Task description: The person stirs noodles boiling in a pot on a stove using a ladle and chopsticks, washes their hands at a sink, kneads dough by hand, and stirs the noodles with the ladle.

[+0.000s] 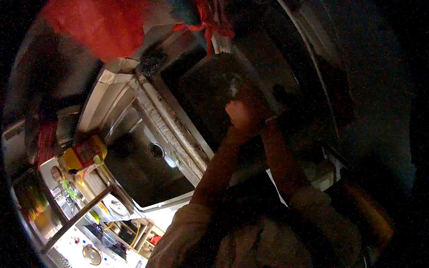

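Observation:
Both my hands are close together over a dark, box-like recess (196, 82) beside a sink. My left hand (240, 114) catches some light; its fingers look curled in, and whatever they may hold is hidden. My right hand (259, 107) is just beside it, almost lost in shadow, so its fingers cannot be made out. A faint whitish glint (233, 87) shows just beyond the hands, too dim to name.
To the left is a sink (147, 178) with a round drain (157, 150). A worn, pale ledge (172, 127) runs between it and the recess. Red cloth (103, 27) hangs above. A yellow-and-red box (85, 156) stands by the sink, and a brightly lit kitchen area is at lower left.

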The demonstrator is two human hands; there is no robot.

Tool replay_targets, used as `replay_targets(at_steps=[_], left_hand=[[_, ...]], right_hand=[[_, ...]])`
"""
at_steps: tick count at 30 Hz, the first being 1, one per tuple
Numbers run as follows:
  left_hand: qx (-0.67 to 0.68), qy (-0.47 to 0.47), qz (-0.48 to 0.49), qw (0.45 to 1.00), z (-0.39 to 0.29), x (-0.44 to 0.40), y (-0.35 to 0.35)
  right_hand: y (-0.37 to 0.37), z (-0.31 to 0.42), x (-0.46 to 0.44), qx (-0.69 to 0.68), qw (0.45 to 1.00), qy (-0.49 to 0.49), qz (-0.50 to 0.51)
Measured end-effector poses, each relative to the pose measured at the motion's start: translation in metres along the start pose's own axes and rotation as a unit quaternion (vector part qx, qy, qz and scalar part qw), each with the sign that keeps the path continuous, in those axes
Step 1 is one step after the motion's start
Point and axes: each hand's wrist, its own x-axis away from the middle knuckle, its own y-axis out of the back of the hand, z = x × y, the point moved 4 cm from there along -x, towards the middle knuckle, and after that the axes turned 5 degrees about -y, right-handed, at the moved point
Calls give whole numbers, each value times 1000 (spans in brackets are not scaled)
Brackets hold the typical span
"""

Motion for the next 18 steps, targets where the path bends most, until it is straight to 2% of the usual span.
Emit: replay_targets(at_steps=[2, 4, 6, 9, 11, 13, 15, 17, 18], left_hand=[[-82, -4, 37, 996, 56, 10, -45], [-135, 78, 170, 973, 67, -34, 5], [-142, 124, 171, 967, 77, -45, 42], [-58, 156, 239, 957, 185, -46, 1], [-37, -111, 204, 972, 167, -50, 47], [37, -178, 202, 962, 129, -60, 99], [166, -39, 241, 955, 98, -71, 137], [298, -34, 140, 944, 102, -70, 134], [310, -37, 132, 941, 99, -72, 138]], right_hand=[[-11, 3, 12, 20, 999, 14, 20], [-18, 5, 24, 47, 998, 32, 39], [-17, 13, 39, 85, 993, 60, 54], [-13, 48, 64, 157, 979, 109, 70], [-15, 69, 76, 198, 966, 149, 77], [-22, 80, 87, 225, 954, 182, 81], [-29, 85, 95, 246, 943, 212, 77], [-35, 91, 101, 268, 931, 238, 70], [-39, 94, 103, 282, 924, 252, 63]])
